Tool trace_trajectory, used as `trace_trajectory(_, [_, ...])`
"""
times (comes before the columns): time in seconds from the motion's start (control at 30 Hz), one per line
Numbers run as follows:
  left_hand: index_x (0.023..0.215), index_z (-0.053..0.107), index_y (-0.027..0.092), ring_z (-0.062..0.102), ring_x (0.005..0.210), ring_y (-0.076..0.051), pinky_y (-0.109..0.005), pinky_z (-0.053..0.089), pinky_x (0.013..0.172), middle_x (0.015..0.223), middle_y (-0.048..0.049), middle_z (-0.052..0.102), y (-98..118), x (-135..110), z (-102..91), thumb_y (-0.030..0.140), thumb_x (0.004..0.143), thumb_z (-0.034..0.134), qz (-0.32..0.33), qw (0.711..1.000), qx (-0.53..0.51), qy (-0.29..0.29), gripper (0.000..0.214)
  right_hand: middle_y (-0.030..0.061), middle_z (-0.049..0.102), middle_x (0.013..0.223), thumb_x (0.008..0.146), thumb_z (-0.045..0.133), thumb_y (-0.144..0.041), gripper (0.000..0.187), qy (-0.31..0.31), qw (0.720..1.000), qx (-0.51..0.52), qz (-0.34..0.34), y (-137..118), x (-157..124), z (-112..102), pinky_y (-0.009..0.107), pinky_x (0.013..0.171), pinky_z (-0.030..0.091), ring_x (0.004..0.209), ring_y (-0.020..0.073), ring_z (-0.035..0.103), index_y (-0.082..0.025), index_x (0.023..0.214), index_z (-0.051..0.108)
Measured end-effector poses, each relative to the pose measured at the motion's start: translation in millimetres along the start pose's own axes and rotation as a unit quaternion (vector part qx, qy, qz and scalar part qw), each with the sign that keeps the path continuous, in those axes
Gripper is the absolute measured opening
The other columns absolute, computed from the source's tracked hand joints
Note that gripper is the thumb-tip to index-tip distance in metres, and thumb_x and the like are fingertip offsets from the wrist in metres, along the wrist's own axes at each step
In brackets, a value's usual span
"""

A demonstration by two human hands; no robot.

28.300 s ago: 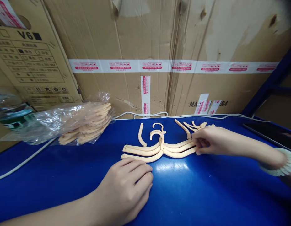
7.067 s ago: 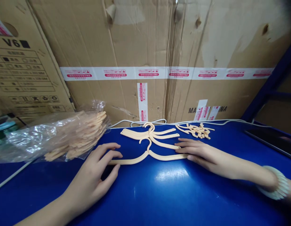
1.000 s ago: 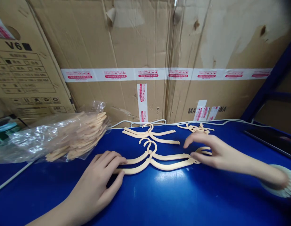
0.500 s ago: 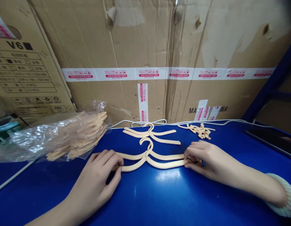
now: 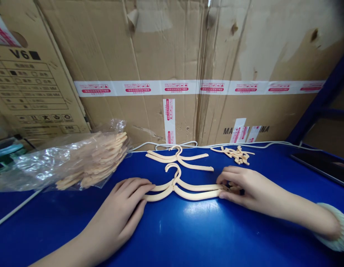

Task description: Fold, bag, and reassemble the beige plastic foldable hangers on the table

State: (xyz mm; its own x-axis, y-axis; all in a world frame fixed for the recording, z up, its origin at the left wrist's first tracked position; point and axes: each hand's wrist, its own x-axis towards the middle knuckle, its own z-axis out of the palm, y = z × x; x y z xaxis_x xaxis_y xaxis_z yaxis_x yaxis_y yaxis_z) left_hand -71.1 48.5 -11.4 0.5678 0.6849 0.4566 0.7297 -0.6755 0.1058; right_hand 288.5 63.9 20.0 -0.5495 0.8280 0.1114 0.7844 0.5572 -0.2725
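Note:
Two cream clothes hangers (image 5: 198,195) lie one before the other on the blue table, their hooks pointing away from me. My left hand (image 5: 123,205) is closed over their left ends, which it hides. At the right ends, my right hand (image 5: 251,187) pinches the arms between thumb and fingers. Several small cream pieces (image 5: 233,186) show under its curled palm. Just beyond lie more hangers (image 5: 194,167), spread crosswise with their hooks together. A loose heap of small cream parts (image 5: 240,154) sits behind my right hand.
A clear plastic bag (image 5: 85,159) full of cream hanger parts lies on the left. Large cardboard boxes (image 5: 138,118) stand along the back, with a white cable (image 5: 272,144) before them. A dark flat device (image 5: 322,168) rests at the right edge.
My left hand has shifted slightly right along the hangers, its fingers reaching further over both arms. My right hand has turned a little, and small pieces now show beneath it.

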Motion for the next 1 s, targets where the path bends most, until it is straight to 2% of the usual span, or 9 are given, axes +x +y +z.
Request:
trace_trajectory(0.07, [0.125, 0.056, 0.026, 0.057, 0.113, -0.025, -0.042, 0.046, 0.094, 0.121, -0.0057, 0.064, -0.7, 0.3, -0.3, 0.015, 0.096, 0.042, 0.005, 1.0, -0.004, -0.002, 0.034, 0.0045, 0.065, 0.09, 0.093, 0.055, -0.043, 0.023, -0.008, 1.0, 0.007, 0.007, 0.4, 0.9, 0.3, 0.03, 0.067, 0.046, 0.074, 0.0177, 0.06, -0.022, 0.092, 0.063])
trace_trajectory(0.43, [0.119, 0.059, 0.027, 0.062, 0.102, -0.023, -0.038, 0.051, 0.085, 0.114, -0.0053, 0.065, 1.2, 3.4, -1.4, 0.013, 0.097, 0.04, 0.013, 0.999, -0.04, -0.002, 0.032, 0.0032, 0.065, 0.081, 0.084, 0.063, -0.034, 0.015, -0.034, 0.999, 0.021, 0.029, 2.2, 3.0, -8.8, 0.027, 0.06, 0.041, 0.067, 0.0158, 0.057, -0.02, 0.089, 0.064])
trace_trajectory(0.6, [0.118, 0.059, 0.025, 0.063, 0.106, -0.021, -0.034, 0.053, 0.09, 0.118, -0.0072, 0.064, -2.1, 1.2, 1.2, 0.013, 0.097, 0.039, 0.001, 0.998, -0.069, 0.006, 0.032, 0.0034, 0.065, 0.079, 0.084, 0.061, -0.031, 0.012, -0.013, 1.0, 0.001, 0.024, 6.7, 4.1, -7.9, 0.028, 0.06, 0.042, 0.067, 0.0168, 0.058, -0.02, 0.088, 0.064])
trace_trajectory(0.73, [0.118, 0.061, 0.024, 0.064, 0.108, -0.021, -0.032, 0.054, 0.092, 0.12, -0.0076, 0.064, -4.2, 0.5, 2.1, 0.015, 0.097, 0.04, -0.007, 0.998, -0.058, 0.02, 0.031, 0.0052, 0.067, 0.086, 0.085, 0.06, -0.031, 0.013, 0.018, 1.0, -0.012, 0.012, 13.4, 4.9, -7.3, 0.03, 0.066, 0.045, 0.074, 0.019, 0.061, -0.021, 0.091, 0.065])
trace_trajectory(1.0, [0.114, 0.063, 0.025, 0.064, 0.109, -0.022, -0.034, 0.053, 0.094, 0.119, -0.0071, 0.066, -8.3, -2.3, 5.5, 0.016, 0.096, 0.042, -0.025, 0.998, -0.037, 0.042, 0.03, 0.0072, 0.067, 0.091, 0.09, 0.054, -0.033, 0.017, 0.028, 0.999, -0.024, 0.008, 14.9, 6.6, -5.6, 0.034, 0.071, 0.048, 0.08, 0.0212, 0.063, -0.02, 0.094, 0.064])
